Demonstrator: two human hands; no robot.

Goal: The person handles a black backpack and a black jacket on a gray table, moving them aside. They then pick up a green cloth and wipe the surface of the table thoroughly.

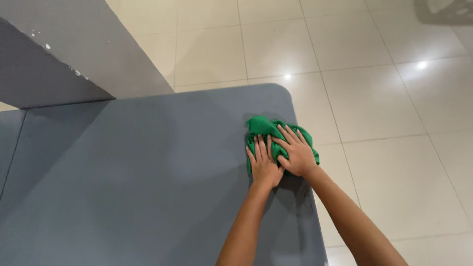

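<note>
1. The fingers [291, 135] of the right hand [297, 153] are spread and lie flat on a green cloth [265, 129], pressing down on it rather than closing round it.
2. The left hand [263, 162] lies just beside the right one, its fingers straight and close together, also flat on the cloth (palm down, nothing pinched or gripped).
3. The two hands touch: the right one overlaps the edge of the left near the thumb.
4. The cloth is bunched and creased under both hands, with its far part sticking out beyond the fingertips.
5. It rests on a grey table [138, 182], near the table's right edge and close to the rounded far corner.
6. Both bare forearms reach up from the lower edge of the view, the right one crossing over the table's edge.
7. Beyond the table lies a floor [394, 98] of pale glossy tiles with small glints of light.
8. A grey wall [44, 64] with chipped paint stands at the upper left, behind the table.
</note>
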